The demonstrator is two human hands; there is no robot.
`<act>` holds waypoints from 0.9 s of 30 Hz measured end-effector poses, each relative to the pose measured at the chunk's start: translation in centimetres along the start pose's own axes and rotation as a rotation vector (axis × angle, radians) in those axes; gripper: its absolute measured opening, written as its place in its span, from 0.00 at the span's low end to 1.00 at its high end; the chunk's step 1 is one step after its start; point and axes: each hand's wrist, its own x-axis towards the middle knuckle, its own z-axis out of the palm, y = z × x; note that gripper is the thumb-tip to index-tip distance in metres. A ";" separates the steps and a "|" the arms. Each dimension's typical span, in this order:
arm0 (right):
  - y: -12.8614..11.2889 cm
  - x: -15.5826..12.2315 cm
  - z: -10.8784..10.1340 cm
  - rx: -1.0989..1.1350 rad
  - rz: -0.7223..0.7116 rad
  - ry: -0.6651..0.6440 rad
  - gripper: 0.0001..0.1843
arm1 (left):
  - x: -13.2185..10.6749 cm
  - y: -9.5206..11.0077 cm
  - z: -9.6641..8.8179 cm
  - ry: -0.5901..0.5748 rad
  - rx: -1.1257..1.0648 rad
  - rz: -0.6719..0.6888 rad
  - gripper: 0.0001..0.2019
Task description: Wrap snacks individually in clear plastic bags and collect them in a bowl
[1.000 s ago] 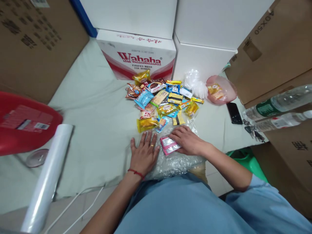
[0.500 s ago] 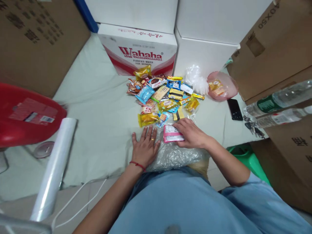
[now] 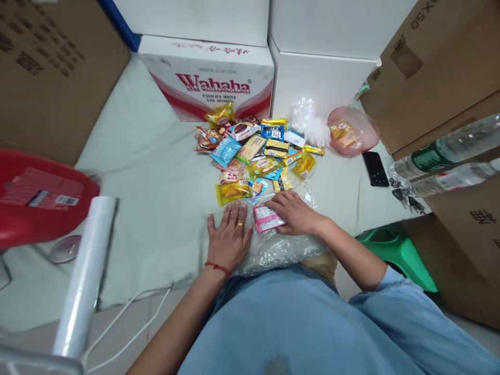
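Note:
My left hand (image 3: 228,237) lies flat, fingers spread, at the left edge of a clear plastic bag (image 3: 269,255). On that bag rests a pink-and-white packet (image 3: 267,219), and my right hand (image 3: 292,212) grips its right side with bent fingers, hiding part of it. Just beyond both hands spreads a pile of wrapped snacks, among them a yellow snack packet (image 3: 234,192), a light blue packet (image 3: 225,152) and a black-and-yellow packet (image 3: 277,149).
Behind the snacks stands a Wahaha water carton (image 3: 213,83). To the right are crumpled clear plastic (image 3: 308,122), a pink bowl (image 3: 361,133) with a snack inside, a phone (image 3: 375,169), keys (image 3: 406,200) and plastic bottles (image 3: 449,151). A plastic film roll (image 3: 88,271) lies left.
The whole view has shifted slightly. My left hand stays flat on the bag's edge, and my right hand keeps hold of the pink-and-white packet, which looks slightly turned.

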 end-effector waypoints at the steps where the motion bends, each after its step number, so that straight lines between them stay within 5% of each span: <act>1: 0.0 0.0 0.1 0.007 0.005 0.004 0.39 | 0.0 0.0 0.0 0.001 -0.003 -0.002 0.30; 6: 0.8 -1.6 -0.3 0.115 -0.034 0.063 0.42 | -0.2 -1.0 -0.4 0.008 -0.106 -0.001 0.29; 10: 0.7 -6.6 -0.9 0.262 -0.049 0.173 0.44 | -1.0 -3.2 -1.4 0.069 -0.308 0.033 0.30; 13: 0.0 -10.7 0.6 0.270 -0.079 0.162 0.51 | -2.0 -4.9 -2.0 0.075 -0.377 0.076 0.30; 17: -0.8 -13.8 3.8 0.171 -0.004 0.246 0.28 | -3.2 -5.7 -2.5 0.041 -0.229 0.154 0.39; 22: -0.6 -12.7 3.1 0.303 0.011 0.406 0.13 | -3.5 -5.0 -2.9 0.048 -0.117 0.327 0.37; 27: 1.3 -10.1 -1.0 0.480 -0.054 0.299 0.12 | -2.5 -3.0 -3.1 0.111 -0.098 0.356 0.29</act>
